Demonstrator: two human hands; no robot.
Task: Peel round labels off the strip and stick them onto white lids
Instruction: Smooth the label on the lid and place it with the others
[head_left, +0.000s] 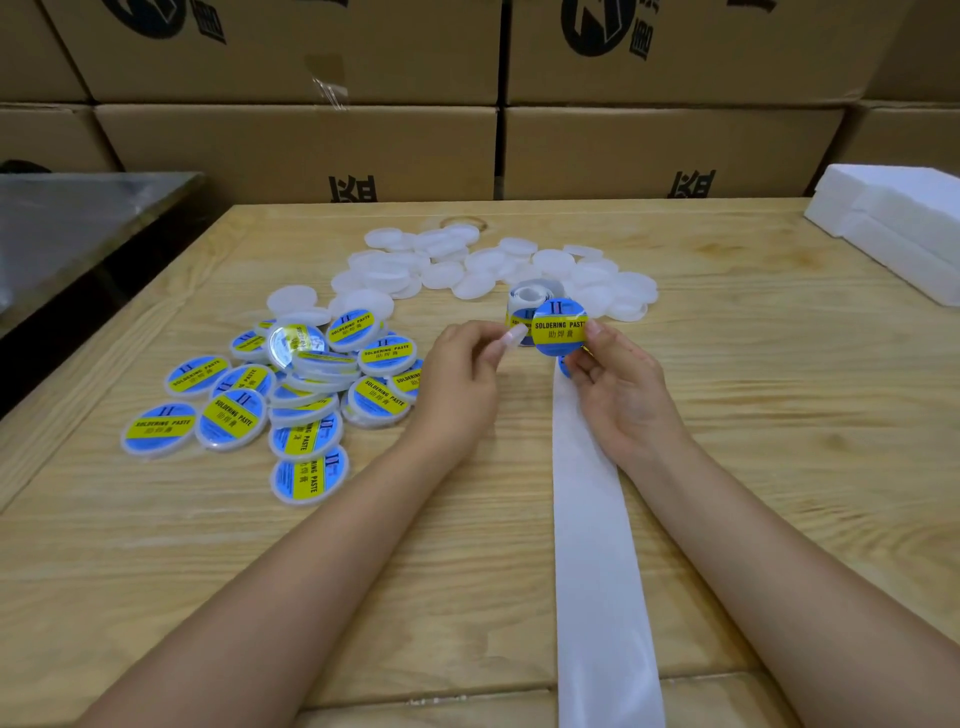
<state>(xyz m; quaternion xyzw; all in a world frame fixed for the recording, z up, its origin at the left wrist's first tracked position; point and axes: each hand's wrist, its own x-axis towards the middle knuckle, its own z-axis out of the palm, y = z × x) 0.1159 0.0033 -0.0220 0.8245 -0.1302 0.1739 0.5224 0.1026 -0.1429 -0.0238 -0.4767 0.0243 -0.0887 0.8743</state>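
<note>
Just in front of the strip roll (530, 293), the right hand (618, 379) pinches the right edge of a round label (560, 332), while the left hand (457, 374) nips its left edge with curled fingers, probably to keep it flat and unstuck. Bare white lids (467, 270) wait behind the roll

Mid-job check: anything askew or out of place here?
Nothing damaged. The labelled lids lie in a loose overlapping heap, one lid tilted on top; the bare backing strip trails loose toward the person.

Strip (597, 571) cut by bottom edge; roll (530, 293) half hidden behind label (560, 332).
</note>
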